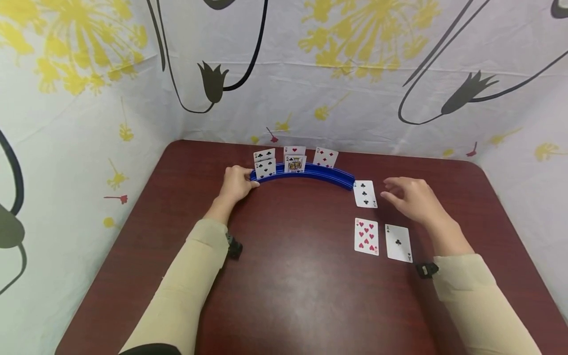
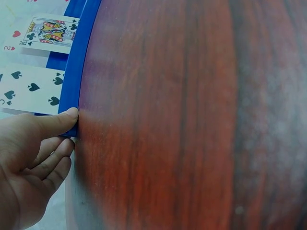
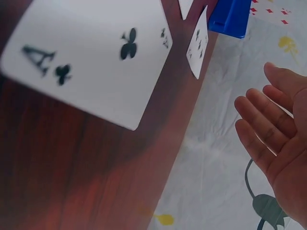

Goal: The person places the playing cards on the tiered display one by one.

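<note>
At its left end, a curved blue card holder (image 1: 330, 176) is pinched by my left hand (image 1: 235, 184). In the left wrist view, the thumb lies on the holder's front edge (image 2: 72, 91). Cards stand in two rows there: a spade card (image 1: 265, 168) and a king of clubs (image 1: 295, 163) in front, with a two of hearts (image 1: 294, 150), a diamond card (image 1: 325, 157) and a black-suited card (image 1: 264, 155) behind. My right hand (image 1: 412, 197) hovers with relaxed fingers, holding nothing, just right of a three of clubs (image 1: 365, 194) lying by the holder's right end.
Nearer me on the brown table (image 1: 301, 276) lie a hearts number card (image 1: 366, 236) and an ace of clubs (image 1: 398, 242), side by side and face up. A white patterned cloth (image 1: 275, 49) hangs around the table's back and sides.
</note>
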Demonstrator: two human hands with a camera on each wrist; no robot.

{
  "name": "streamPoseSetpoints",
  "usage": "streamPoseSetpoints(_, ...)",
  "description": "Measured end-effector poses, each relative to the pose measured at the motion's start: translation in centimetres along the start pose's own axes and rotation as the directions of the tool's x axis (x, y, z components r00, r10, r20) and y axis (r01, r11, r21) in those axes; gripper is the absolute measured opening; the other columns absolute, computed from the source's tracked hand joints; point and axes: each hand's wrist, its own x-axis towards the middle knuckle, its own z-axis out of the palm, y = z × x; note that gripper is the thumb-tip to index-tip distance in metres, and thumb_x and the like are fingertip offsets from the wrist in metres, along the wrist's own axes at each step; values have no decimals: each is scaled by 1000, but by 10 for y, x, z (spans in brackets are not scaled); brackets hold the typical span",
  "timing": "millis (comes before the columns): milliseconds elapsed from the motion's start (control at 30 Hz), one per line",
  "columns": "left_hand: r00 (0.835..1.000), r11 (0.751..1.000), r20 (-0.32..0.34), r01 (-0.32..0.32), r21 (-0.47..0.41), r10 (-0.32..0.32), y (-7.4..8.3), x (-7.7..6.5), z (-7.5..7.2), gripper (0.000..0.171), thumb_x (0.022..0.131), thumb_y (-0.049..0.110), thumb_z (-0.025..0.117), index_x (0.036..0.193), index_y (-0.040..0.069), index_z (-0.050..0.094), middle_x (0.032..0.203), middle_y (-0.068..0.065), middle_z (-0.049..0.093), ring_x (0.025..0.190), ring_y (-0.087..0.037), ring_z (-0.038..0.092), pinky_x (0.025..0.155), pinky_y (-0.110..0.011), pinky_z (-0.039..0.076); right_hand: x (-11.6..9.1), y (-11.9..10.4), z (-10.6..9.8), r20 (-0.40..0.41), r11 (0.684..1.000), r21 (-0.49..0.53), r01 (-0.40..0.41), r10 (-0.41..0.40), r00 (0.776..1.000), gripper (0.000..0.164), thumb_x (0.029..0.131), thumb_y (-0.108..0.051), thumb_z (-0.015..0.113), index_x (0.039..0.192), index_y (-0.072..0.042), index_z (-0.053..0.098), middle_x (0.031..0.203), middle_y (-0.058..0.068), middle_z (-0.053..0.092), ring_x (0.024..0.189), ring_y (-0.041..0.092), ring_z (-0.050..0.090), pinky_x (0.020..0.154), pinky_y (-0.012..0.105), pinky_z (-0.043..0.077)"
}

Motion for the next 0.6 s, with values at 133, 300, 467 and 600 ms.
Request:
streamPoseSetpoints(133,1000,1000,-3,-2,4,2,-1,1,0,49,86,15,84,128,-2,68,107,-20,74,94,-25,72,84,-39,59,-5,3,-1,1,1000,-11,3,-3,1000,32,91,-11,76,116,6,69,94,19,75,83,35,73,79,57,53)
streamPoseSetpoints(300,1000,1000,-1,-3,2,3,-3,1,0,49,86,14,83,129,-3,67,108,-21,74,95,-26,72,85,-39,59,-13,7,0,18,1000,-16,-8,8,1000,35,89,-14,79,116,7,69,94,19,75,83,34,73,78,56,54)
streamPoseSetpoints(467,1000,1000,1,-1,-1,1,-3,1,0,48,86,14,83,128,-2,68,108,-21,74,95,-26,72,85,-39,59,-22,9,2,59,999,-16,-42,43,997,43,88,-19,81,120,7,68,98,22,73,85,35,72,77,57,54)
streamPoseSetpoints(600,1000,1000,0,-2,-4,2,-2,0,1,48,86,15,83,128,-2,68,108,-21,74,95,-26,72,85,-39,59,-31,12,3,82,998,-39,-46,49,995,48,85,-21,83,120,7,68,101,21,72,85,34,70,74,56,54)
